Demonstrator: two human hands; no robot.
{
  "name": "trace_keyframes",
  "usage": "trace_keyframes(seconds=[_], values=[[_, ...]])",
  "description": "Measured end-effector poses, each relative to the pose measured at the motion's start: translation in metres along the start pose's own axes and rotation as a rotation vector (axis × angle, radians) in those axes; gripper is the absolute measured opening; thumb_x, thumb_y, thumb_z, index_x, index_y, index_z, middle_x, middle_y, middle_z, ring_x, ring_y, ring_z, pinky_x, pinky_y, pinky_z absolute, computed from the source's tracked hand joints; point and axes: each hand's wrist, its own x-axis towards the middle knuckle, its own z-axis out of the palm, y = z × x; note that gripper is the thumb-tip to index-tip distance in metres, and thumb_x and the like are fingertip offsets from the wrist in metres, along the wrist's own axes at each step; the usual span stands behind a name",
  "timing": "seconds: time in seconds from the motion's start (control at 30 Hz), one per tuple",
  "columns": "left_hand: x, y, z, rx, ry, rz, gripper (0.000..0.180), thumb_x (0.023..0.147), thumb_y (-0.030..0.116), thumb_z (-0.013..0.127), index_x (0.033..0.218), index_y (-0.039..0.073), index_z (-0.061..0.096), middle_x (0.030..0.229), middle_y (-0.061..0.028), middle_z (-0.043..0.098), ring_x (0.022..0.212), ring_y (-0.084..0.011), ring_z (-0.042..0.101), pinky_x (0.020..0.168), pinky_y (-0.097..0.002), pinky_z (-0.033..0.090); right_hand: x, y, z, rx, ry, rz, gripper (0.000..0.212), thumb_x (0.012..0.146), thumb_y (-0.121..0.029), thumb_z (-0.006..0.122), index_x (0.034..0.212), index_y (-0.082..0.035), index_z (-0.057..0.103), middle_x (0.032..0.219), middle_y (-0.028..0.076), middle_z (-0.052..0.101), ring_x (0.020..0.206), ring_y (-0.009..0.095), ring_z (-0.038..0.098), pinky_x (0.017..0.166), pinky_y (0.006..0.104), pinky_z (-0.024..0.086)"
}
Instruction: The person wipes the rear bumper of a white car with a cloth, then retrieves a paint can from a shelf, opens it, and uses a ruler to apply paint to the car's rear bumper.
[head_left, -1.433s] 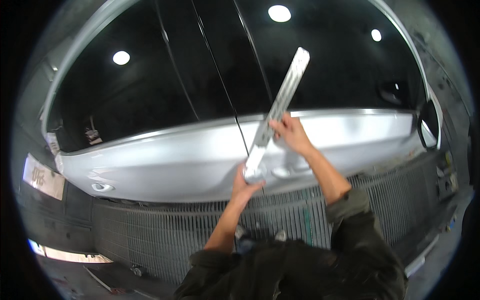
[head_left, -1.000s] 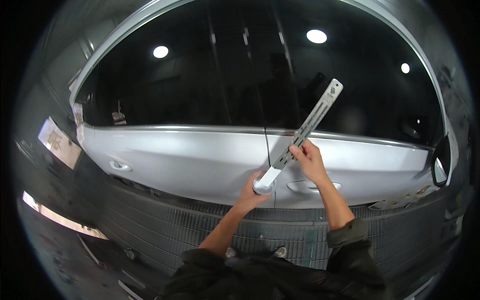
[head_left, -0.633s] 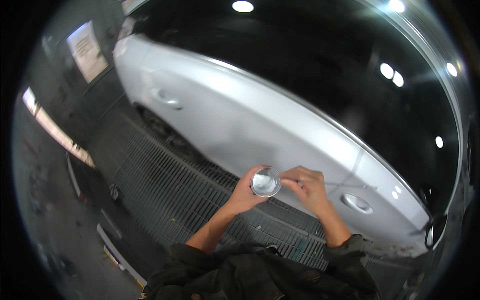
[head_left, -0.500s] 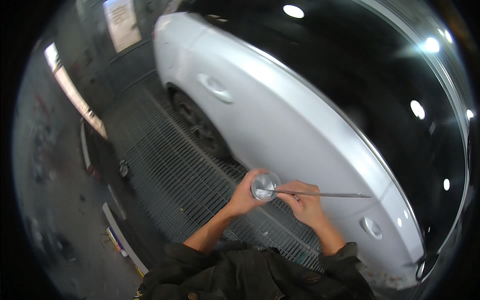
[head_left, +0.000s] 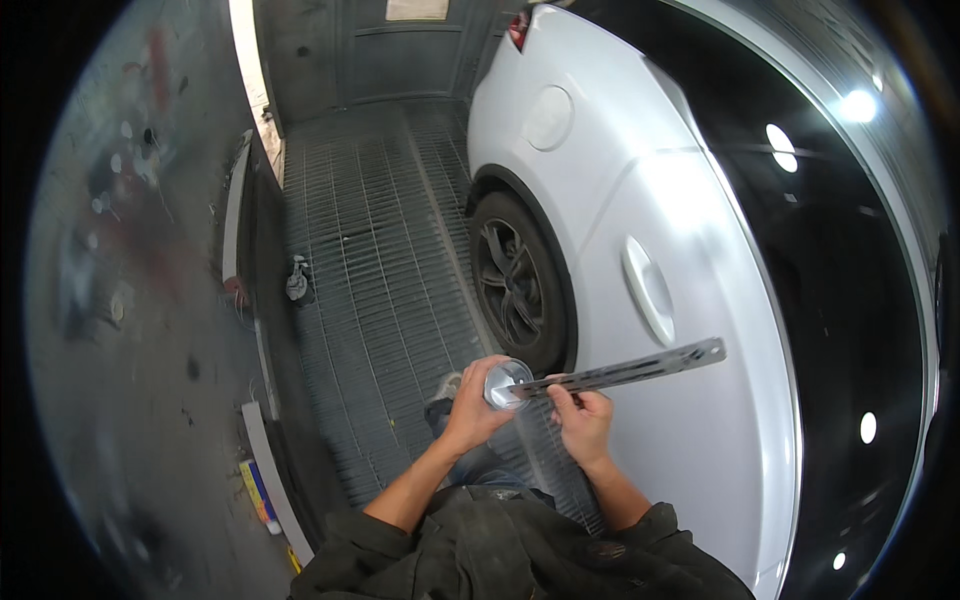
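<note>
My left hand (head_left: 472, 412) is wrapped round a clear cup (head_left: 497, 376) with silvery, paint-like liquid inside. A long, flat grey mixing stick (head_left: 645, 369) with slots and holes along it is gripped between the thumb and fingers of my right hand (head_left: 585, 425). Its lower end reaches into the cup, and the rest slants up to the right. Both hands are held in front of my body, beside a silver-white car (head_left: 610, 190). The stick's far end overlaps the car's door in view; I cannot tell the gap between them.
The car's rear wheel (head_left: 515, 280) and door handle (head_left: 650, 290) lie just ahead on the right. Underfoot is a metal floor grating (head_left: 375, 250). Along the stained left wall (head_left: 150, 300) are a long pale strip (head_left: 270, 480), a colourful box or tube (head_left: 258, 495) and a crumpled-looking grey object (head_left: 298, 278).
My view has swung left toward the car's rear, bringing the rear wheel closer. The stick has turned its broad, slotted face to view and tilts up more. Both hands keep their holds.
</note>
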Motion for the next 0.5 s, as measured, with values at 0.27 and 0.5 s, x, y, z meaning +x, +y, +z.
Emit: trace_keyframes(seconds=[0.27, 0.5], values=[[0.219, -0.055, -0.097, -0.003, -0.017, 0.032, 0.075, 0.066, -0.001, 0.079, 0.136, 0.009, 0.054, 0.133, -0.0138, 0.058, 0.131, -0.0364, 0.051, 0.112, -0.0434, 0.042, 0.228, -0.004, 0.118, 0.130, 0.038, 0.036, 0.019, 0.098, -0.012, 0.073, 0.088, 0.003, 0.069, 0.065, 0.002, 0.063, 0.056, 0.006, 0.055, 0.052, 0.0233, 0.045], [0.431, -0.072, -0.139, -0.075, -0.112, 0.093, 0.076, 0.067, -0.003, 0.081, 0.137, 0.010, 0.054, 0.137, -0.0117, 0.058, 0.129, -0.0319, 0.056, 0.110, -0.0404, 0.044, 0.402, -0.040, 0.173, 0.016, 0.216, -0.030, 0.024, 0.100, -0.016, 0.071, 0.082, -0.002, 0.065, 0.060, -0.002, 0.055, 0.051, 0.006, 0.049, 0.046, 0.0235, 0.038]])
